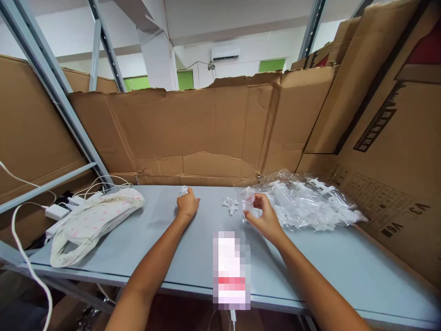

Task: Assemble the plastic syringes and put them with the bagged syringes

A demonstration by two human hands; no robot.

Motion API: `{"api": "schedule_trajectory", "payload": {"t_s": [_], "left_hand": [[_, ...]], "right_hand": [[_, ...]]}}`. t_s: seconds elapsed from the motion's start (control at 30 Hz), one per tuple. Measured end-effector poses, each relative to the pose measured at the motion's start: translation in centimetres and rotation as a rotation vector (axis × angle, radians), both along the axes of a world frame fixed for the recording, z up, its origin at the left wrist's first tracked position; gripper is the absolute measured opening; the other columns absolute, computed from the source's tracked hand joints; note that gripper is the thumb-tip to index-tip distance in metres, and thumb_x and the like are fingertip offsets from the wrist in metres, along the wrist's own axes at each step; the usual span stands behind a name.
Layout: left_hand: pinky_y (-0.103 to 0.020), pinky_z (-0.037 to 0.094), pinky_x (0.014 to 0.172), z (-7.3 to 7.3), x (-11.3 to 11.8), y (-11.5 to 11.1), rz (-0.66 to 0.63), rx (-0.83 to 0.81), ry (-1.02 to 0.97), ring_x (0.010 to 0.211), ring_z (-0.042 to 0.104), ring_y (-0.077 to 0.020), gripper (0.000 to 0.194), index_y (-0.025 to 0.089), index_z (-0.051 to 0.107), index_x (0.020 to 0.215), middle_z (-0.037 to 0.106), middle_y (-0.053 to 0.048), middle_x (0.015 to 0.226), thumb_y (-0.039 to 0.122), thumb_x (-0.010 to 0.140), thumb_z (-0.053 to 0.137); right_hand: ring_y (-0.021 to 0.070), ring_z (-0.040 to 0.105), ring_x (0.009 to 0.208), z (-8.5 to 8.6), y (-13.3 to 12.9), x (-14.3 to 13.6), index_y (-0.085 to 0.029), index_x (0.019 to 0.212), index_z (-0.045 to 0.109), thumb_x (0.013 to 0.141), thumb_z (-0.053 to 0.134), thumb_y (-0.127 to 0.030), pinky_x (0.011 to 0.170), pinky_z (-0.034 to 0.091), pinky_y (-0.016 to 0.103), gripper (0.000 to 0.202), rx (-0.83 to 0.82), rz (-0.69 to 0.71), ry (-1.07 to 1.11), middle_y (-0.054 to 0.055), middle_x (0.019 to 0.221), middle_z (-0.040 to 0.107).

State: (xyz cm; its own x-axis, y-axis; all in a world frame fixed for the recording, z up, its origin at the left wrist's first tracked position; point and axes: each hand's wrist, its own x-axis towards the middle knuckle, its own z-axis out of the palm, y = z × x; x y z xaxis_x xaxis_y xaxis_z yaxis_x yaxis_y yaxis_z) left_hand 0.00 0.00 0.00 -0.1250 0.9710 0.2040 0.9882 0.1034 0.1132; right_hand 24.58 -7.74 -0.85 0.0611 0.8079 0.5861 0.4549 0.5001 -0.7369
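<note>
Grey-blue, the table [347, 262] is carrying a small cluster of white plastic pieces [230, 205] near its middle, toward the back edge. Just right of the cluster, the person's right hand [264, 215] is gripping a clear, ribbed plastic cylinder [247, 199] between thumb and fingers. Farther right of the cluster, beyond that hand, a large clear plastic bag [306, 202] is lying on its side, filled with more white plastic parts. Left of the cluster, the person's left hand [188, 203] is resting with its fingers curled inward beside a small whitish item [183, 190]; the fingertips are hiding, so whether it is gripping this cannot be told. A flat clear plastic sheet or bag [161, 209] is lying left of the cluster, past the left hand. Well to the cluster's left, a white fabric bag with pink spots [98, 216] is slumping beside white adapters [57, 211] and cables. Nearer the wearer than the cluster, a pixelated rectangular object [231, 266] is lying at the front edge, a white cable [233, 318] hanging below. Behind the cluster, a brown cardboard panel [200, 128] is standing upright.
</note>
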Motion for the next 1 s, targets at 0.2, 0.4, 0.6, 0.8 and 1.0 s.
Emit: {"api": "schedule_trajectory", "payload": {"t_s": [0.2,0.4,0.6,0.8,1.0], "left_hand": [[-0.032,0.039,0.074,-0.1,0.3,-0.8,-0.143,0.033,0.003,0.086,0.062,-0.0234,0.031,0.015,0.043,0.108,0.065,-0.012,0.092,0.003,0.081,0.036],[-0.029,0.039,0.075,0.5,0.6,-3.1,-0.355,0.175,-0.032,0.089,0.057,-0.0191,0.045,0.02,0.041,0.115,0.055,-0.008,0.112,-0.002,0.078,0.031],[-0.032,0.038,0.079,0.3,1.3,-4.5,-0.577,0.324,-0.051,0.089,0.052,-0.0189,0.049,0.021,0.05,0.105,0.057,-0.005,0.099,-0.007,0.069,0.032],[-0.032,0.038,0.077,0.9,1.9,-6.1,-0.615,0.402,-0.056,0.085,0.05,-0.0189,0.031,0.021,0.052,0.1,0.056,-0.004,0.092,0.006,0.074,0.044],[-0.032,0.037,0.073,1.6,1.8,-6.7,-0.641,0.397,0.07,0.08,0.05,-0.0183,0.026,0.024,0.055,0.102,0.057,-0.005,0.089,0.031,0.092,0.032]], "right_hand": [[0.0234,0.054,0.09,-0.1,0.3,0.6,-0.022,0.101,0.04,0.066,0.06,-0.025,0.083,0.043,0.042,0.041,-0.002,-0.19,-0.001,0.006,0.098,0.054],[0.025,0.053,0.093,0.0,0.3,0.8,-0.021,0.104,0.041,0.067,0.058,-0.025,0.084,0.043,0.042,0.041,0.017,-0.235,-0.08,0.007,0.1,0.054],[0.0263,0.052,0.095,-0.3,0.6,0.9,-0.02,0.108,0.044,0.068,0.055,-0.022,0.085,0.042,0.042,0.041,0.107,-0.235,-0.297,0.009,0.101,0.056],[0.027,0.05,0.102,0.1,0.0,0.8,-0.022,0.113,0.048,0.072,0.052,-0.016,0.088,0.041,0.043,0.042,0.122,-0.137,-0.457,0.008,0.108,0.054],[0.0259,0.05,0.105,0.5,-0.2,1.0,-0.026,0.119,0.049,0.075,0.05,-0.013,0.091,0.043,0.044,0.045,0.188,0.006,-0.476,0.008,0.11,0.051]]}}
